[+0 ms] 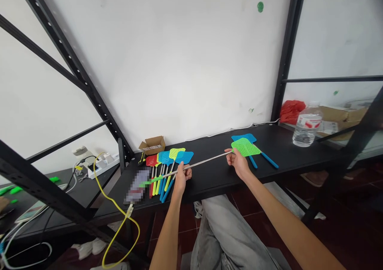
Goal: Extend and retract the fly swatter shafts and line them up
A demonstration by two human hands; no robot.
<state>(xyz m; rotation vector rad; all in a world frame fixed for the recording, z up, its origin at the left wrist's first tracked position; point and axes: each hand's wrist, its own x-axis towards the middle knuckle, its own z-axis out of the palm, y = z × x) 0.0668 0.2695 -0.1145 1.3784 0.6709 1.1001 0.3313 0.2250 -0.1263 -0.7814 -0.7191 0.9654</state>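
A green fly swatter (pixel 245 147) with a long metal rod is held across the front of me, above the black shelf. My left hand (pixel 182 175) is closed round the rod near its green handle. At the other end my right hand (pixel 236 160) pinches the swatter where the rod meets the green head. Beneath and beside my left hand lies a row of several fly swatters in red (pixel 152 160), yellow (pixel 177 153) and blue (pixel 183 156). Behind the green head rest blue fly swatters (pixel 265 158), partly hidden by it.
A small open cardboard box (pixel 153 144) stands against the wall. To the right are a water bottle (pixel 307 126) and a red plastic bag (pixel 291 111). A yellow cable (pixel 107 196) hangs off the left edge near a power strip (pixel 103 165). Black metal posts (pixel 289 42) flank the shelf.
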